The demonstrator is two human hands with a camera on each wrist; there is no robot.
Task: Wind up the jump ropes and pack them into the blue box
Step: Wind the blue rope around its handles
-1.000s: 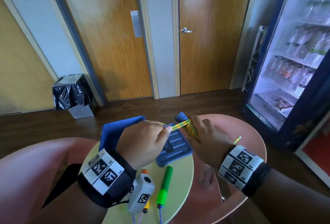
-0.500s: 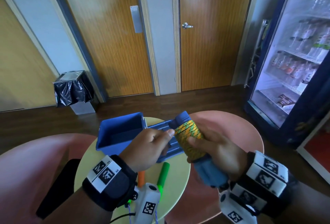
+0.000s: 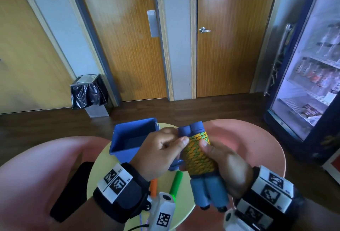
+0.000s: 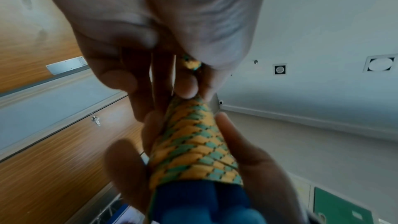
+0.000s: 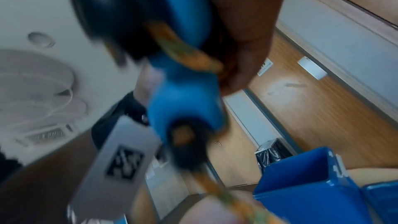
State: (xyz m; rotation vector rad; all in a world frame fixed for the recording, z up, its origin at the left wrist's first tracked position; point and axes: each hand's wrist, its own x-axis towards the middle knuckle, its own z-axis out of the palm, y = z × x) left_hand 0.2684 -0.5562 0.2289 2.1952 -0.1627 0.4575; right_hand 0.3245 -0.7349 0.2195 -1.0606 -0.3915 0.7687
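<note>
A jump rope with two blue handles (image 3: 207, 190) side by side has its yellow-green cord (image 3: 197, 154) wound tightly around them. My right hand (image 3: 220, 159) grips this bundle, thumb on the coils, and holds it up above the table. My left hand (image 3: 160, 149) pinches the cord's end (image 4: 191, 63) at the top of the coils (image 4: 193, 144). The open blue box (image 3: 132, 138) stands on the round table just behind my left hand; its lid (image 5: 381, 198) lies beside it. A second rope with green (image 3: 175, 183) and orange (image 3: 153, 186) handles lies on the table below my hands.
The small yellow-green round table (image 3: 103, 160) sits between two pink seats (image 3: 36, 171). A bin with a black bag (image 3: 88, 94) stands by the far wall. A glass-door drinks fridge (image 3: 311, 76) is at the right.
The rope went from a stretched strand being wound to a fully wound bundle. My right hand has lifted and tilted the bundle upright; my left hand moved onto the top coils.
</note>
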